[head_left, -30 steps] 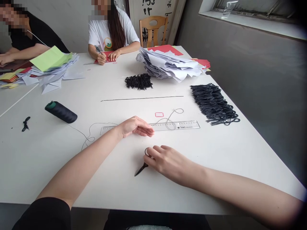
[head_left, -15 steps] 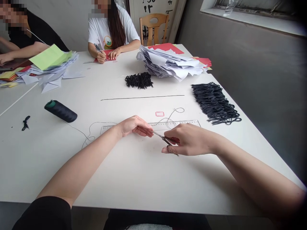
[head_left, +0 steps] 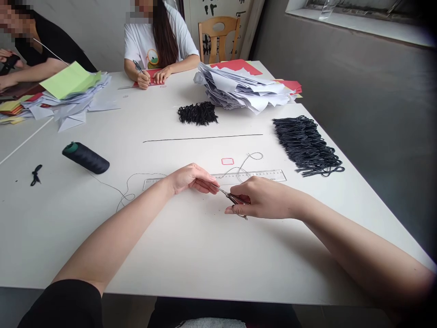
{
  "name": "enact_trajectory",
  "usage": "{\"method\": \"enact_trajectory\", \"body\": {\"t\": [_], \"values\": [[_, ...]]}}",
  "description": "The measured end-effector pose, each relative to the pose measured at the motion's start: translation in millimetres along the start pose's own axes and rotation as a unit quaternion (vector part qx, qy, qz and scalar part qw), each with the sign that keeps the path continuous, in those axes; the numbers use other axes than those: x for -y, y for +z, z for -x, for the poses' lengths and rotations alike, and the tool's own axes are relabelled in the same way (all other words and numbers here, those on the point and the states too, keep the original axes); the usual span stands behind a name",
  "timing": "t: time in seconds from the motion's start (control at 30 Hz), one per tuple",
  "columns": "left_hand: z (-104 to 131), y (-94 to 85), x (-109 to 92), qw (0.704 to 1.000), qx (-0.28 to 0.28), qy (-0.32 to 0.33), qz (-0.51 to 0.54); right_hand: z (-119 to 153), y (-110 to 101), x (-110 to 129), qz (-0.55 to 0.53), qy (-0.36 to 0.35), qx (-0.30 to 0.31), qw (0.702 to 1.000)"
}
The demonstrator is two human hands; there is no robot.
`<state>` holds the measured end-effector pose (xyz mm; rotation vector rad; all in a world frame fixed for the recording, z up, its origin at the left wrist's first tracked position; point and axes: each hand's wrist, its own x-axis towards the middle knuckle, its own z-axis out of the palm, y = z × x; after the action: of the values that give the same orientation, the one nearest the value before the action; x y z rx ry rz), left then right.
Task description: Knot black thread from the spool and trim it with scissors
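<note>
My right hand point(head_left: 261, 198) grips a pair of small metal scissors point(head_left: 229, 195) by its handles, thumb in one loop. The scissor tips reach the fingertips of my left hand point(head_left: 194, 178), whose fingers are pinched together on a thin black thread point(head_left: 150, 173); the pinch itself is partly hidden. To the left, the thread trails in loose loops from a black thread spool point(head_left: 87, 158) lying on its side. A loose curl of thread lies beyond the scissors. Beneath both hands rests a clear ruler point(head_left: 278, 175), partly covered by them.
A straight black cord point(head_left: 201, 138) lies beyond the ruler. Bundles of black loops point(head_left: 198, 113) and longer looped cords point(head_left: 305, 146) sit further back and right. A paper stack point(head_left: 242, 89) stands behind. A small black knot point(head_left: 36, 175) lies left. Across the table a person point(head_left: 160, 45) writes.
My right hand and the scissors have shifted slightly left, closer to my left fingertips. My left hand stays almost still. At far left, another person's hand now holds up a dark object.
</note>
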<state>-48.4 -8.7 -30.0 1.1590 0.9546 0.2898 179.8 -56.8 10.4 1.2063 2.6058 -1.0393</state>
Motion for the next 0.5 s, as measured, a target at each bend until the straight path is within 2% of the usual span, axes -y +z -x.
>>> {"method": "enact_trajectory", "body": {"t": [0.5], "values": [[-1.6,-2.2,1.5,1.0,0.008,0.007,0.013,-0.5,-3.2,-2.4,-0.039,-0.003,0.012,0.999]]}}
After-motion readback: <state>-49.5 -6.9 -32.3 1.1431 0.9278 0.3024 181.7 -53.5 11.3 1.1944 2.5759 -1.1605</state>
